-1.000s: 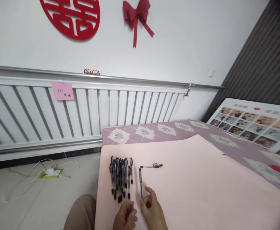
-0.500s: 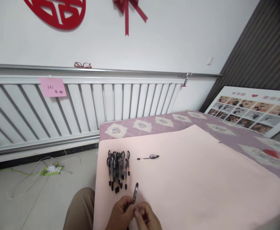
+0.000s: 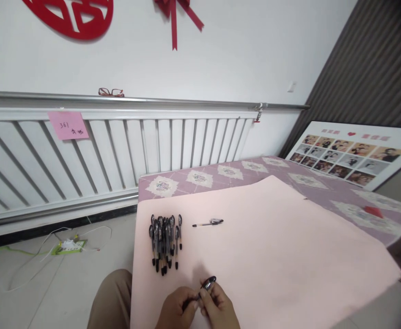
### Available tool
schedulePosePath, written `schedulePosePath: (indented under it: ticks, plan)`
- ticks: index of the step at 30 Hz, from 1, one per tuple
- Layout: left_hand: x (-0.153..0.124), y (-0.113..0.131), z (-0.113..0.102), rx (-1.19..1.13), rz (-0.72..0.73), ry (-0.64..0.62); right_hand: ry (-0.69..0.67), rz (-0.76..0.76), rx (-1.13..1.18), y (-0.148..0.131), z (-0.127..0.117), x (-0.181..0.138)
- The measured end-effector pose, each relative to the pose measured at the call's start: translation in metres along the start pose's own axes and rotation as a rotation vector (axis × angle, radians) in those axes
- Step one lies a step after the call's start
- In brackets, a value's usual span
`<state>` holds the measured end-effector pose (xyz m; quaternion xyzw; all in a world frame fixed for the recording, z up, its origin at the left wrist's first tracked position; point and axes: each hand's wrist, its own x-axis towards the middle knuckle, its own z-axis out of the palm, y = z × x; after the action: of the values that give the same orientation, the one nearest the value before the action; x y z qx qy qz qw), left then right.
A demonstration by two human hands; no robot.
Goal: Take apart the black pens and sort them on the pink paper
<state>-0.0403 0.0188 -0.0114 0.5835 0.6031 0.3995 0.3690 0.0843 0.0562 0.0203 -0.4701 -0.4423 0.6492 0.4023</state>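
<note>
Both of my hands meet at the near edge of a large pink paper sheet (image 3: 272, 256). They hold one black pen (image 3: 207, 283) between them. My left hand (image 3: 176, 310) pinches the pen's lower end, and my right hand (image 3: 219, 308) grips its upper part, with the cap end sticking out above the fingers. A bundle of several black pens (image 3: 163, 240) lies on the sheet just beyond my left hand. A single pen (image 3: 207, 223) lies crosswise farther back, to the right of the bundle.
The pink sheet covers a table with a purple patterned cloth (image 3: 255, 171). Behind stands a white radiator (image 3: 118, 146) with a pink note (image 3: 68, 124) and red glasses (image 3: 111, 92) on its top. A photo board (image 3: 347, 153) leans at right. Cables and a power strip (image 3: 68, 246) lie on the floor.
One second ago a pen lay beside the bundle near my right hand's fingers. That pen is now lifted and held in both hands, tilted rightward. The view has drifted right and down.
</note>
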Motion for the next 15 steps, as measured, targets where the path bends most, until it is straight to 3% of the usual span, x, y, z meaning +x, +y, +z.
schedulePosePath:
  ticks: [5, 11, 15]
  plan:
    - [-0.003, 0.009, -0.002, -0.032, 0.016, 0.045, 0.059, 0.007, 0.094, 0.004, -0.008, 0.004]
    - [-0.005, 0.014, -0.004, -0.019, 0.062, 0.006, 0.070, 0.000, 0.147, 0.008, -0.018, 0.010]
    - [-0.004, 0.016, -0.005, 0.005, 0.038, 0.003, 0.171, -0.005, 0.205, 0.001, -0.022, 0.011]
